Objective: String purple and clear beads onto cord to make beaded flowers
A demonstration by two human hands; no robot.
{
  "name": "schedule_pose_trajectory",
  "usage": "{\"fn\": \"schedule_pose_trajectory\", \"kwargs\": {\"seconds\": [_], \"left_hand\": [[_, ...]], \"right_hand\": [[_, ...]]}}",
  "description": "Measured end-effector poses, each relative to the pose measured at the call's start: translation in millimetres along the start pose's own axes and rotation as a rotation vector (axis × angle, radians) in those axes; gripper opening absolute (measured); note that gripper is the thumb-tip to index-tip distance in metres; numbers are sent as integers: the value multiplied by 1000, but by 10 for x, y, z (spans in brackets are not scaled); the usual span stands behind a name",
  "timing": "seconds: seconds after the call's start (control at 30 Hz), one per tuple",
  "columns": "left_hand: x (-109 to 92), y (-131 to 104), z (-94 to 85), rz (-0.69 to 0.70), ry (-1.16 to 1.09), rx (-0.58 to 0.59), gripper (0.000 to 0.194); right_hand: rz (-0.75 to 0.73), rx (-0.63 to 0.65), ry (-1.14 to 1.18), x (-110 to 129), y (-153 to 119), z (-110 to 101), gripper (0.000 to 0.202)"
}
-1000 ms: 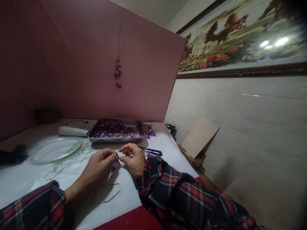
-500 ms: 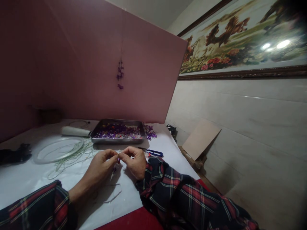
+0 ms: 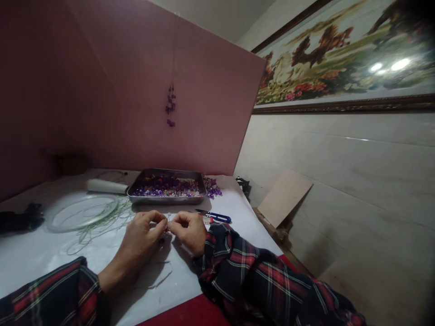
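Observation:
My left hand (image 3: 143,233) and my right hand (image 3: 189,231) meet over the white table covering, thumbs and index fingers pinched almost together. Small purple beads (image 3: 166,228) show between the fingertips, with a darker bead hanging just below. Both pinches close on this beaded strand; the thread itself is too fine to make out fully. Beyond my hands lies a metal tray (image 3: 166,200) of purple, clear and reddish beads. Blue-handled thread snips (image 3: 219,217) rest just past my right hand.
Loose purple beads (image 3: 213,188) lie right of the tray. Left are a white cone (image 3: 107,186), a clear ring (image 3: 54,222) and tangled green thread (image 3: 91,233). A purple bead strand (image 3: 170,106) hangs on the pink panel (image 3: 136,90). Cardboard (image 3: 284,197) leans at right.
My right hand has shifted slightly down, and its fingertips sit a little lower against the beads. My left hand is nearly unchanged.

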State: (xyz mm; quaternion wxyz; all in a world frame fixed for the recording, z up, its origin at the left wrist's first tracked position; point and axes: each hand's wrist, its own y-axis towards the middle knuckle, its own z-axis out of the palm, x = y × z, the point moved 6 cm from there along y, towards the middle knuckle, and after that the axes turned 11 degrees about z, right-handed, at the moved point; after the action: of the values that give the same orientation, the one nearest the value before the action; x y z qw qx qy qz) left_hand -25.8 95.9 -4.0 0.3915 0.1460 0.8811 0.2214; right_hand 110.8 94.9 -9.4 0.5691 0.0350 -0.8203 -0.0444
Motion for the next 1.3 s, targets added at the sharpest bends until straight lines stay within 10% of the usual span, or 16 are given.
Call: {"fn": "schedule_pose_trajectory", "kwargs": {"seconds": [0.9,1.3], "left_hand": [[-200,-72,-42,396,323,-85,16],[-145,-62,3,371,356,-31,18]], "right_hand": [[33,18,49,-67,53,0,20],[133,51,311,-128,62,39,8]]}}
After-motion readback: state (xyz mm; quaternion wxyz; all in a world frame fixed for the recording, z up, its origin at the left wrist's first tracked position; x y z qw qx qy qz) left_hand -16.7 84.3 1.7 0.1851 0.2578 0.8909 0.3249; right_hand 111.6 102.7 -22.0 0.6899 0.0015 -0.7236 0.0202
